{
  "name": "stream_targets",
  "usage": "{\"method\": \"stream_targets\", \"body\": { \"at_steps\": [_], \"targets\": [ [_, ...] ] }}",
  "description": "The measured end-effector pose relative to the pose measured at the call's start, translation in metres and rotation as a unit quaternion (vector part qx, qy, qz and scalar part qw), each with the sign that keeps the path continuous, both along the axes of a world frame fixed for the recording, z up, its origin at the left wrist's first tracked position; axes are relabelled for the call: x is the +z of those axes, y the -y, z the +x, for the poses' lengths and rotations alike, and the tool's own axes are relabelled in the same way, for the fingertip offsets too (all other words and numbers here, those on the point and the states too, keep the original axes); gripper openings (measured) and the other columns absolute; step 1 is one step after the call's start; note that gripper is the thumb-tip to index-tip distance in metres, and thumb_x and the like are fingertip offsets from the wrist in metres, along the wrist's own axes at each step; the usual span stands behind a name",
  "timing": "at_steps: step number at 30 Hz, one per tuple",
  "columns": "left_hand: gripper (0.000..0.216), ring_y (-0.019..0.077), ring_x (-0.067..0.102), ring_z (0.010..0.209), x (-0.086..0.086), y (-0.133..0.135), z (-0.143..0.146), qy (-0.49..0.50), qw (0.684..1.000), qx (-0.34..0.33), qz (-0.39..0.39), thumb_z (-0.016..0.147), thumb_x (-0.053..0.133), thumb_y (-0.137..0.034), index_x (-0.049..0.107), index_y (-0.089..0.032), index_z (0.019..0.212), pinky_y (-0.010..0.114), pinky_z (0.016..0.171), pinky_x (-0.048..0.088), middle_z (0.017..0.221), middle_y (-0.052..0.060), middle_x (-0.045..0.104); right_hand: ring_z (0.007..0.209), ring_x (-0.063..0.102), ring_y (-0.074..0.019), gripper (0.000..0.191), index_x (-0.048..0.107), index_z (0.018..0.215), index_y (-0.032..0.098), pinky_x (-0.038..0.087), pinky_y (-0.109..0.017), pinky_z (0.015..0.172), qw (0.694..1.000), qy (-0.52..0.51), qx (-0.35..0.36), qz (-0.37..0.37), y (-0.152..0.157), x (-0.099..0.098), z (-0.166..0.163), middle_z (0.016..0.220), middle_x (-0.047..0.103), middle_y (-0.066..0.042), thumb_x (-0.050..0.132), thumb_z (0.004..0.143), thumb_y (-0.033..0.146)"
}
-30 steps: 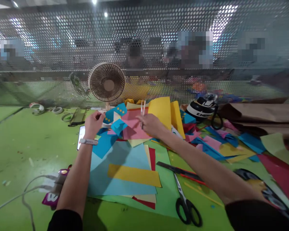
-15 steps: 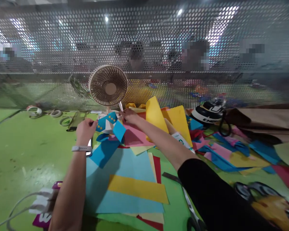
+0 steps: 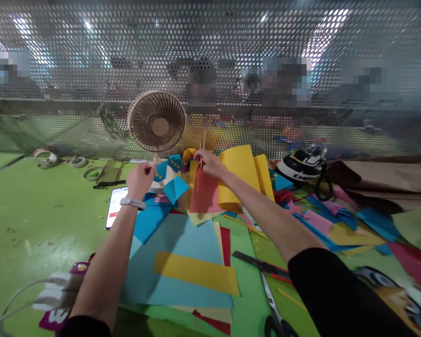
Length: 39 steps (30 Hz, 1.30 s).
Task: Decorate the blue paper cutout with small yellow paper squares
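My left hand [image 3: 141,179] is closed on the edge of a folded blue paper piece with yellow dots [image 3: 168,169], just in front of the fan's base. My right hand [image 3: 210,164] is pinched on a thin pale stick [image 3: 202,142] that points upward, and it also lifts a red-pink paper sheet [image 3: 204,192] off the pile. A white watch band sits on my left wrist. Both arms reach forward over a large light-blue sheet [image 3: 177,248] with a yellow strip [image 3: 196,273] on it.
A small beige fan [image 3: 157,122] stands against a perforated metal screen [image 3: 231,61]. A phone [image 3: 115,206] lies left of the paper; tape rolls [image 3: 77,162] sit far left. Scissors [image 3: 273,309] and a dark ruler [image 3: 259,263] lie at the front. A helmet [image 3: 300,166] and brown bags [image 3: 389,175] are right.
My right hand drew back a little from the fan, raised the stick upright and lifted the red-pink sheet. My left hand stayed on the blue piece.
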State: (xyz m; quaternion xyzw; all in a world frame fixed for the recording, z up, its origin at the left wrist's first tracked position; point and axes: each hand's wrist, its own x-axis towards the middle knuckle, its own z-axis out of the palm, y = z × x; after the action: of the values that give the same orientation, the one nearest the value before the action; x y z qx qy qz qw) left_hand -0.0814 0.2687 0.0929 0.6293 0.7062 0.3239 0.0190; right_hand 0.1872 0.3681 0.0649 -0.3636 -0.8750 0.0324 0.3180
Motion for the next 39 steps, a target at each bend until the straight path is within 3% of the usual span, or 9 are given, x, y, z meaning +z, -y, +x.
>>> {"method": "stream_targets", "body": {
  "at_steps": [9, 14, 24, 32, 36, 39],
  "targets": [
    [0.024, 0.0195, 0.062, 0.071, -0.006, -0.038, 0.064, -0.020, 0.992, -0.122, -0.037, 0.084, 0.057, -0.035, 0.070, -0.019, 0.074, 0.027, 0.059, 0.037, 0.076, 0.006, 0.072, 0.075, 0.055, -0.0178, 0.015, 0.052, 0.088, 0.021, 0.044, -0.030, 0.072, 0.991, -0.124, 0.002, 0.051, 0.003, -0.003, 0.014, 0.080, 0.058, -0.002, 0.046, 0.076, 0.014],
    [0.033, 0.0184, 0.063, 0.076, -0.002, -0.044, 0.078, -0.011, 0.992, -0.127, -0.023, 0.091, 0.048, -0.041, 0.072, -0.019, 0.086, 0.026, 0.063, 0.041, 0.084, 0.005, 0.073, 0.075, 0.056, -0.0186, 0.021, 0.054, 0.089, 0.022, 0.043, -0.030, 0.073, 0.991, -0.116, -0.001, 0.064, 0.012, 0.002, 0.017, 0.079, 0.059, -0.002, 0.048, 0.074, 0.009],
    [0.033, 0.0270, 0.066, 0.089, 0.000, -0.051, 0.049, -0.047, 0.998, 0.029, -0.013, 0.092, 0.042, -0.032, 0.071, -0.017, 0.088, 0.031, 0.069, 0.042, 0.092, 0.015, 0.073, 0.078, 0.054, -0.0211, 0.023, 0.057, 0.091, 0.022, 0.042, -0.031, 0.074, 0.995, -0.059, -0.039, 0.075, 0.013, -0.003, 0.010, 0.080, 0.062, -0.004, 0.047, 0.076, 0.008],
    [0.028, 0.0284, 0.067, 0.089, 0.009, -0.030, 0.037, -0.084, 0.993, 0.077, -0.040, 0.086, 0.047, -0.032, 0.072, -0.018, 0.089, 0.031, 0.068, 0.045, 0.092, 0.014, 0.073, 0.083, 0.056, -0.0225, 0.026, 0.060, 0.092, 0.021, 0.042, -0.033, 0.077, 0.997, -0.002, -0.043, 0.064, 0.018, -0.011, 0.008, 0.086, 0.066, -0.005, 0.048, 0.075, 0.005],
    [0.025, 0.0268, 0.066, 0.085, 0.025, -0.014, 0.003, -0.088, 0.987, 0.114, -0.066, 0.082, 0.052, -0.034, 0.072, -0.020, 0.083, 0.030, 0.065, 0.045, 0.086, 0.010, 0.073, 0.087, 0.057, -0.0245, 0.028, 0.062, 0.096, 0.020, 0.043, -0.034, 0.079, 0.997, 0.003, -0.055, 0.057, 0.023, -0.012, 0.005, 0.091, 0.067, -0.008, 0.048, 0.076, 0.006],
    [0.022, 0.0312, 0.066, 0.089, 0.035, -0.005, -0.036, -0.092, 0.975, 0.184, -0.083, 0.078, 0.054, -0.030, 0.072, -0.018, 0.081, 0.033, 0.066, 0.047, 0.089, 0.013, 0.072, 0.091, 0.057, -0.0251, 0.035, 0.062, 0.103, 0.019, 0.043, -0.036, 0.083, 0.997, 0.006, -0.053, 0.055, 0.029, -0.010, -0.003, 0.100, 0.068, -0.010, 0.047, 0.075, 0.004]
  ]
}}
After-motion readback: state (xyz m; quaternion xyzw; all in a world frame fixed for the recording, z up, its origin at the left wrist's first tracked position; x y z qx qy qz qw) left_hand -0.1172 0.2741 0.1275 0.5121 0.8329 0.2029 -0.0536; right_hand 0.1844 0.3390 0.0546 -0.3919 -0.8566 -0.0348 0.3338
